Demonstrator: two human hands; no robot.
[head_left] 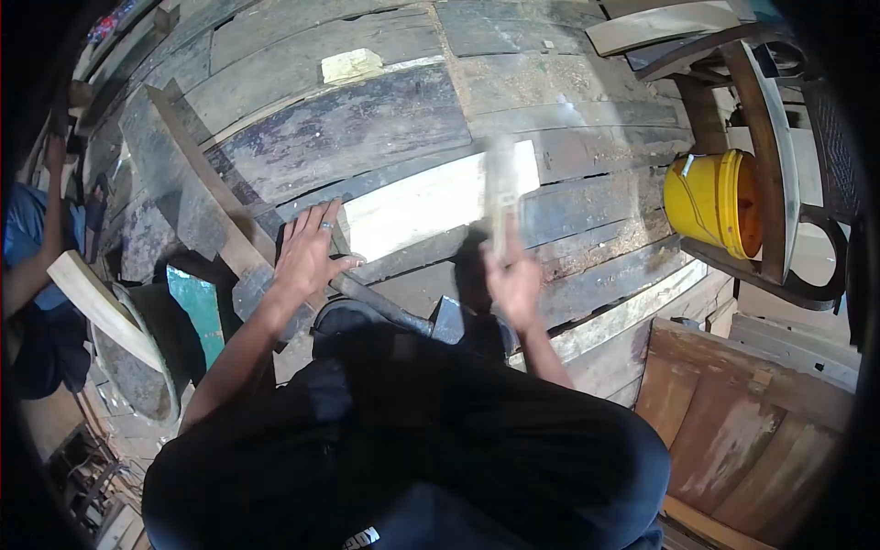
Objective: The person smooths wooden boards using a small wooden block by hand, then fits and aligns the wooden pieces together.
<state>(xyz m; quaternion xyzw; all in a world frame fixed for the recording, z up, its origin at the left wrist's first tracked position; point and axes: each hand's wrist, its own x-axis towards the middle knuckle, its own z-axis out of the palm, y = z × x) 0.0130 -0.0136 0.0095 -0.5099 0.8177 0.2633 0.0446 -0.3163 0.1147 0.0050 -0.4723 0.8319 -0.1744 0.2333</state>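
Far left, a person in a blue shirt (29,229); nearby, a pale curved wood strip (105,307) leans across a round basin (137,371). Next, a green-faced board (195,312). Your left hand (307,249) lies palm down, fingers loosely spread, at the left end of the pale plank (422,203), which lies flat before you on the plank floor (596,218). Your right hand (515,289) is closed round a motion-blurred tool (501,197), type unclear, over the plank's right part; contact can't be told. Right: yellow bucket (701,203), tipped sideways; below, brown wooden panel (733,431).
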